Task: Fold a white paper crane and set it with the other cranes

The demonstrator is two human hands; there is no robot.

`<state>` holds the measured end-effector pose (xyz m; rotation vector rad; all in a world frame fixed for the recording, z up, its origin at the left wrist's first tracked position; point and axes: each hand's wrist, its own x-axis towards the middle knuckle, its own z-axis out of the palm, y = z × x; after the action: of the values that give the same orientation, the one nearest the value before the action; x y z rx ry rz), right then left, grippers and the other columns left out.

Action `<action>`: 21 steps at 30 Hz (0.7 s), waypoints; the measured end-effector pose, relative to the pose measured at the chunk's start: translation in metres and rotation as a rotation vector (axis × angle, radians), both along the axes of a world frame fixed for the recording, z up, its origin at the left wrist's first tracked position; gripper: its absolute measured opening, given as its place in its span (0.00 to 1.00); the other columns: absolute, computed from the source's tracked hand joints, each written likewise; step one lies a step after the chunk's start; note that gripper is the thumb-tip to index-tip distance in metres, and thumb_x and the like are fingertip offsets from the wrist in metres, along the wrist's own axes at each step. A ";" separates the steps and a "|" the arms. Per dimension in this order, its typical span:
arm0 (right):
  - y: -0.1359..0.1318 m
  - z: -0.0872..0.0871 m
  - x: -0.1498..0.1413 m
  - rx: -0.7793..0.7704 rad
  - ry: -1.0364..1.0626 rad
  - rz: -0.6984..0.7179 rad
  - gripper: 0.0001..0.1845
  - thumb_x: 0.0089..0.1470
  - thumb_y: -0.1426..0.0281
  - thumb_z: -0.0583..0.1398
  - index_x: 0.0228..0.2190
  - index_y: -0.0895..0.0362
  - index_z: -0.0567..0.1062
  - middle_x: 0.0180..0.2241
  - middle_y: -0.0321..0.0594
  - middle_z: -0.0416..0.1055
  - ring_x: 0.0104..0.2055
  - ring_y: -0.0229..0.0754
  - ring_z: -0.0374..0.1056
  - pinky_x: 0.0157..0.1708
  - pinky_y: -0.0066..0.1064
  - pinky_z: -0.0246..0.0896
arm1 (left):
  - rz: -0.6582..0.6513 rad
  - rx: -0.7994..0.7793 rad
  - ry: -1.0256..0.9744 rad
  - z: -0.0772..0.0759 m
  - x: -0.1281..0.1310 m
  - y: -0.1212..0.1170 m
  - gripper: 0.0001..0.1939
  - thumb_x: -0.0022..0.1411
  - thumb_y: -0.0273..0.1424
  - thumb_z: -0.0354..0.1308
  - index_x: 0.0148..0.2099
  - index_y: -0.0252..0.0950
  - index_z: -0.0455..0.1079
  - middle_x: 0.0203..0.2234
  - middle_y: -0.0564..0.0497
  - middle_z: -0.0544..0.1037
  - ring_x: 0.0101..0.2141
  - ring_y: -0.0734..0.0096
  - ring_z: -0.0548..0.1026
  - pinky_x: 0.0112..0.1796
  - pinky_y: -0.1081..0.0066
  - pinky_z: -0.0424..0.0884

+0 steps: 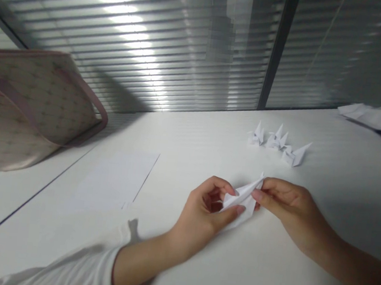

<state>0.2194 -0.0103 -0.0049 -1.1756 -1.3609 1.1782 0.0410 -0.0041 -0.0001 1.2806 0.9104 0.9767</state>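
White paper (243, 203), folded into a narrow, pointed form, is gripped by both hands over the table (189, 149). Left hand (199, 218): closed on the paper's left side, thumb flat on the near face, index finger at the upper edge, other fingers curled behind. Right hand (292, 207): closed on the paper's right edge near the top, pinching between thumb and fingers. The tip of the paper points up, just above the right fingertips; its lower part widens below the left thumb.

Beyond the grip, slightly right: three small folded white cranes (295, 156) standing on the table in a short row, close together, the nearest one rightmost. Whether they touch cannot be told.

Left of the grip: a flat white sheet (115, 177) on the table, well apart from the hands. A dark seam runs across the tabletop left of the sheet. Nearer, a white sleeve (85, 267) covers the left forearm up to near the wrist; the right forearm shows bare.

Farther left: a pale patterned bag (33, 117) with pink handles. Far right of the grip: white papers (373, 116) with a dark object beside them, identity unclear. Behind everything: grey blinds (136, 41), brightly lit in one streak.
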 end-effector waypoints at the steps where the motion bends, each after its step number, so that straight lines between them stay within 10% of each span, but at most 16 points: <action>1: 0.001 0.000 0.001 0.004 -0.004 0.009 0.11 0.50 0.61 0.63 0.25 0.56 0.75 0.22 0.35 0.71 0.26 0.38 0.67 0.27 0.27 0.61 | -0.012 -0.015 -0.023 0.000 0.000 0.001 0.14 0.51 0.29 0.66 0.36 0.36 0.63 0.26 0.54 0.71 0.27 0.76 0.69 0.26 0.76 0.64; 21: 0.011 -0.006 0.011 0.082 0.029 -0.094 0.12 0.54 0.62 0.60 0.24 0.56 0.75 0.22 0.35 0.69 0.28 0.39 0.66 0.31 0.30 0.61 | -0.043 -0.024 0.051 -0.003 -0.003 0.007 0.16 0.50 0.28 0.66 0.36 0.38 0.60 0.25 0.56 0.70 0.23 0.79 0.64 0.22 0.77 0.56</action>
<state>0.2306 0.0006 -0.0105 -1.1470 -1.3057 1.0599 0.0376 0.0027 -0.0033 1.3049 0.9277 0.9005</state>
